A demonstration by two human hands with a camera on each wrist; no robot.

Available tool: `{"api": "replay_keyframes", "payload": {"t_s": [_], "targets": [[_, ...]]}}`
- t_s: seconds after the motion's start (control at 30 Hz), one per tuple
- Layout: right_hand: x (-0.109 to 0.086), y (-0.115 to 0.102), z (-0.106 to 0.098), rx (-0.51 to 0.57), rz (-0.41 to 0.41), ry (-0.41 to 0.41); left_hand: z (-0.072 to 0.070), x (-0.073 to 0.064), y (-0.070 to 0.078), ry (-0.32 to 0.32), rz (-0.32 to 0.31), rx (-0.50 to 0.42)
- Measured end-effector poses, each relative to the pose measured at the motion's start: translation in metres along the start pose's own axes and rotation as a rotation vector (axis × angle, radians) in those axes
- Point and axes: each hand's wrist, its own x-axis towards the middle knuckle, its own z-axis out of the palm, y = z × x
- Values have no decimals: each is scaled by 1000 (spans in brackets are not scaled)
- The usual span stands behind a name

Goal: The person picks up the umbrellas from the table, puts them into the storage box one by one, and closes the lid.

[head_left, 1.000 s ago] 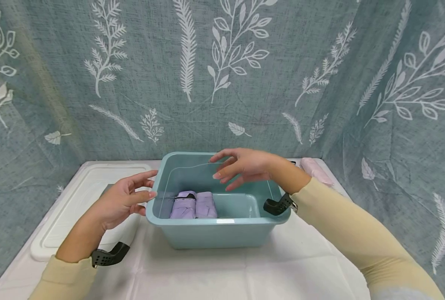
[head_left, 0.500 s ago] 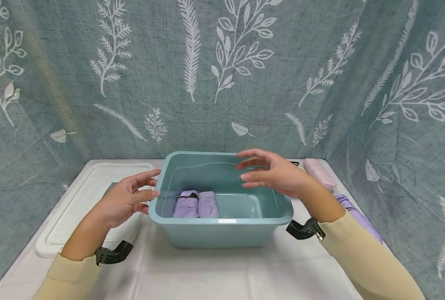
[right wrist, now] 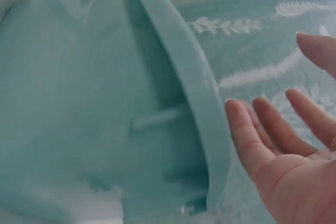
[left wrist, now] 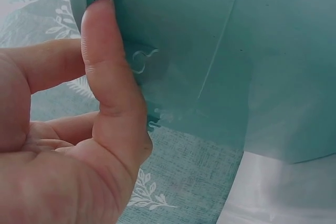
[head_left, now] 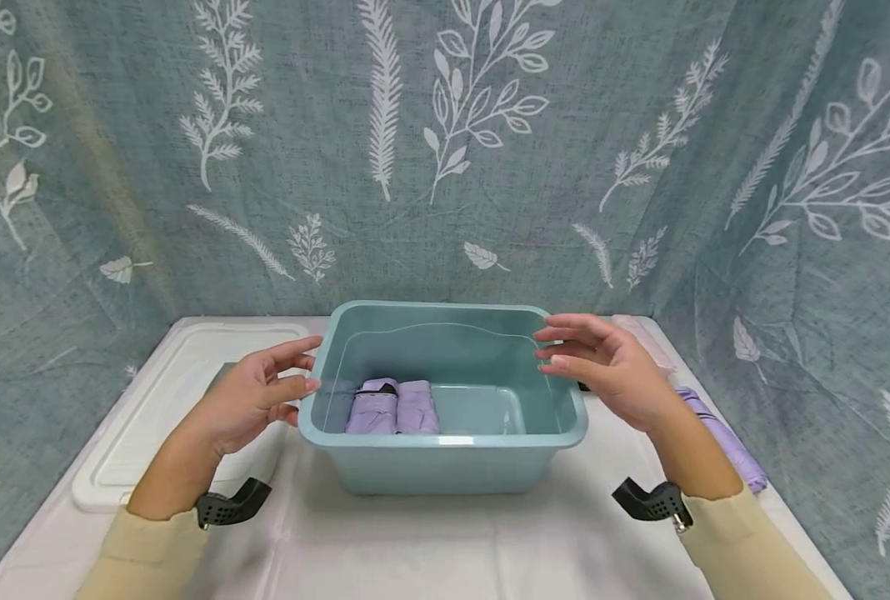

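Observation:
A blue-green plastic tub (head_left: 430, 471) stands on the white-covered table. Two lavender folded fabric bundles (head_left: 417, 408) lie side by side in its left part, one with a black strip near the top. My left hand (head_left: 246, 404) is at the tub's left rim, fingers loosely bent; in the left wrist view its thumb (left wrist: 107, 61) lies against the tub just under the rim. My right hand (head_left: 617, 375) hovers at the right rim with fingers spread and nothing in it. In the right wrist view, fingertips stand close beside the rim (right wrist: 191, 72); contact is unclear.
To the left lies a white lid (head_left: 141, 417) with a grey-green patch partly behind my left hand. At the right table edge are a pink bundle (head_left: 646, 340) and a lavender roll (head_left: 726, 442). A patterned curtain (head_left: 415, 167) encloses the back and sides.
My right hand has moved from above the tub's inside rightward to its right rim, with the forearm swinging right. The left hand has stayed at the left rim.

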Motion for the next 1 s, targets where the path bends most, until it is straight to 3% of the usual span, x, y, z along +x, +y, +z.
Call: {"api": "replay_keyframes", "payload": {"t_s": [0.23, 0.4, 0.73, 1.0], "targets": [[-23, 18, -14, 45, -174, 44, 1, -1, 0, 9, 7, -16], [-40, 37, -23, 100, -275, 137, 1, -1, 0, 10, 20, -21], [-71, 73, -56, -23, -221, 265, 0, -1, 0, 22, 18, 0], [-92, 88, -84, -25, -213, 307, 1, -1, 0, 23, 22, 3]]}}
